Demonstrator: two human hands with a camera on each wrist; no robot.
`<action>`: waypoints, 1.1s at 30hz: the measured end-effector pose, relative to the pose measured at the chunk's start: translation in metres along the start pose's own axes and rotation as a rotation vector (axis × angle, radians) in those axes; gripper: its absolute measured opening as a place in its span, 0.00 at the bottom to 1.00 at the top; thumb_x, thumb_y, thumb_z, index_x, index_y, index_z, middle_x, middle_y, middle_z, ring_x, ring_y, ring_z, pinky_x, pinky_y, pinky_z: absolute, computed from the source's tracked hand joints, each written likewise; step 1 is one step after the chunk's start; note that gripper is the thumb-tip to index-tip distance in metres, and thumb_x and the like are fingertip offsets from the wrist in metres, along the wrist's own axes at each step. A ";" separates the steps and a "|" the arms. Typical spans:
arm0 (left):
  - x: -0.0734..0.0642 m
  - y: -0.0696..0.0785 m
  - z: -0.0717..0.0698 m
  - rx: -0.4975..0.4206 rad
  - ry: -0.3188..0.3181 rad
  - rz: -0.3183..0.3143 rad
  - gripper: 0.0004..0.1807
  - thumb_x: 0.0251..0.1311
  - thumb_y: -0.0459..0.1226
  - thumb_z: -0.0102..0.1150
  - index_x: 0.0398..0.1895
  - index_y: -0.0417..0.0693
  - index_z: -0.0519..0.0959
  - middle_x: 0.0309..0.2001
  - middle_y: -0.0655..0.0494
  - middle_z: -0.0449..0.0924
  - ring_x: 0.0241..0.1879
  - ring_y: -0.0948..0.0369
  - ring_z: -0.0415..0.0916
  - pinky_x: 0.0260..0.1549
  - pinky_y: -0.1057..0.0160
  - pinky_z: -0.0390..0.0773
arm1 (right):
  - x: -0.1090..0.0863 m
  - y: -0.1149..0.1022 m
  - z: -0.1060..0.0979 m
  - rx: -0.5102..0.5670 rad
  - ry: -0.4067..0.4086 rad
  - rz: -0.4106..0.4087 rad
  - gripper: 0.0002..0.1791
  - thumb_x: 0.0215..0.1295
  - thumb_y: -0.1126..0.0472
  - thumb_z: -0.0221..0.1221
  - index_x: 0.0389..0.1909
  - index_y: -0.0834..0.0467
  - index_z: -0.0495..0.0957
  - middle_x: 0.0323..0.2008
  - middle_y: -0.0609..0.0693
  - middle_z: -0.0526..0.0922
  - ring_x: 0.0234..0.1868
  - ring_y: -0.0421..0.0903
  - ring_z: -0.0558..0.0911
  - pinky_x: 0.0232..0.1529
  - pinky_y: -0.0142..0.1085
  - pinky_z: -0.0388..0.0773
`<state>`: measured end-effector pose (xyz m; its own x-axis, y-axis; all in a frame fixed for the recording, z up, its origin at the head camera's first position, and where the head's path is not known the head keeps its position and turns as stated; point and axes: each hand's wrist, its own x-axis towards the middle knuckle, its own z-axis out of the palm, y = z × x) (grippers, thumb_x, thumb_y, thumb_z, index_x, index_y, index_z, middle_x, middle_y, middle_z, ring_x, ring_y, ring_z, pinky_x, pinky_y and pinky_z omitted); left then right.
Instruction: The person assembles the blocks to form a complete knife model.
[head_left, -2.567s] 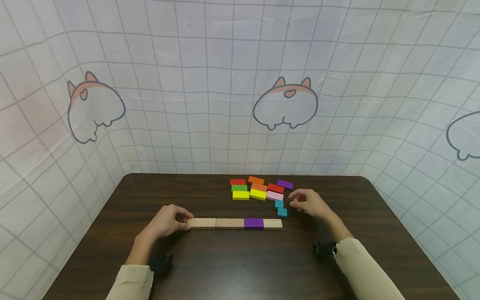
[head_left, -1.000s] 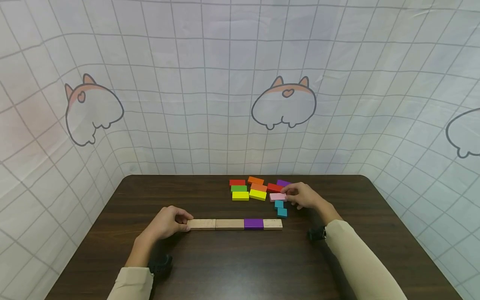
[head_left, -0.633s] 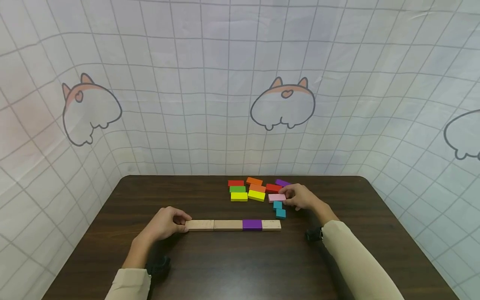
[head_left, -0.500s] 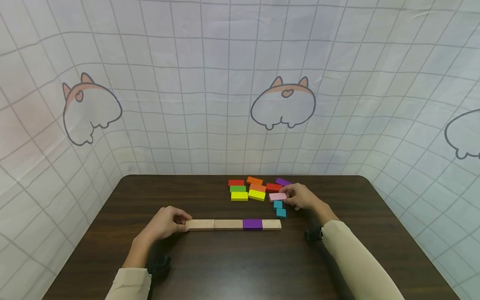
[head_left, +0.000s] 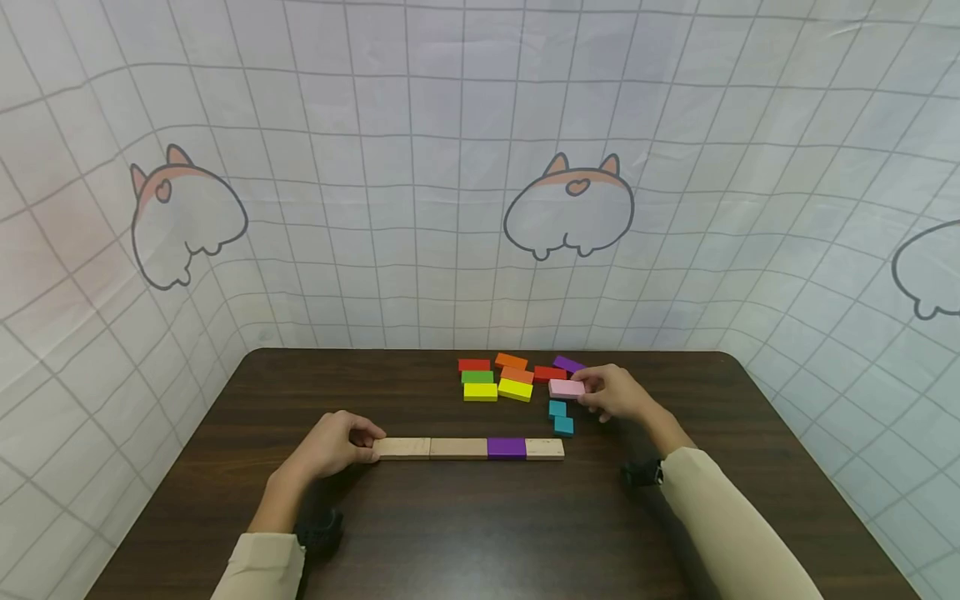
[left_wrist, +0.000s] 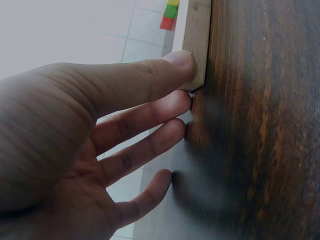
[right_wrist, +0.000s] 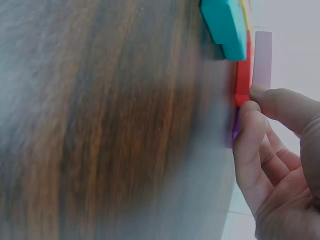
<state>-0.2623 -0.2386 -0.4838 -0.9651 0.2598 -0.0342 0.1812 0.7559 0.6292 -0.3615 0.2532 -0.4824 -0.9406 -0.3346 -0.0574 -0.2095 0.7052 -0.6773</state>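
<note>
A straight row lies on the table: two long plain wooden blocks, a purple block (head_left: pixel 507 448) and a short plain block (head_left: pixel 544 449). At its left end my left hand (head_left: pixel 337 443) holds the endmost wooden block (head_left: pixel 402 448); in the left wrist view the thumb presses its side, with fingers beyond its end. Up by the coloured blocks, my right hand (head_left: pixel 617 393) pinches a pink block (head_left: pixel 565 389) by its right end, between thumb and fingers. In the right wrist view the pink block (right_wrist: pixel 262 57) appears raised off the table.
Left of my right hand lie red, green, yellow and orange blocks (head_left: pixel 516 375). A purple block (head_left: pixel 568 364) sits behind it, and two small teal blocks (head_left: pixel 561 418) in front. The table (head_left: pixel 465 533) ends at a white gridded cloth (head_left: pixel 375 250).
My right hand has reached in to the pink block, taken hold of it and moved it slightly to the right, away from the yellow block. My left hand stays at the row's end.
</note>
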 end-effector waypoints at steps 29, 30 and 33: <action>0.001 0.001 0.000 0.004 -0.006 -0.012 0.12 0.55 0.35 0.76 0.44 0.49 0.89 0.32 0.60 0.84 0.32 0.63 0.77 0.33 0.61 0.78 | -0.080 0.017 -0.006 -0.021 -0.098 -0.082 0.14 0.64 0.63 0.69 0.50 0.55 0.83 0.25 0.49 0.80 0.22 0.43 0.80 0.17 0.39 0.80; 0.000 0.001 0.000 0.002 -0.007 -0.013 0.12 0.55 0.35 0.76 0.44 0.49 0.89 0.32 0.60 0.84 0.32 0.63 0.77 0.33 0.62 0.78 | -0.081 0.017 -0.004 -0.022 -0.109 -0.085 0.14 0.64 0.63 0.69 0.50 0.55 0.83 0.25 0.48 0.79 0.22 0.43 0.80 0.17 0.38 0.80; 0.000 0.001 0.000 0.004 -0.006 -0.012 0.12 0.55 0.34 0.76 0.44 0.49 0.89 0.32 0.60 0.84 0.33 0.63 0.77 0.33 0.61 0.78 | -0.083 0.017 -0.001 -0.032 -0.132 -0.086 0.14 0.64 0.63 0.69 0.50 0.55 0.83 0.25 0.47 0.78 0.22 0.41 0.79 0.18 0.37 0.81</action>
<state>-0.2624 -0.2375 -0.4828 -0.9661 0.2541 -0.0461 0.1704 0.7614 0.6255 -0.2869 0.2936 -0.4890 -0.8761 -0.4722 -0.0970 -0.2982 0.6890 -0.6606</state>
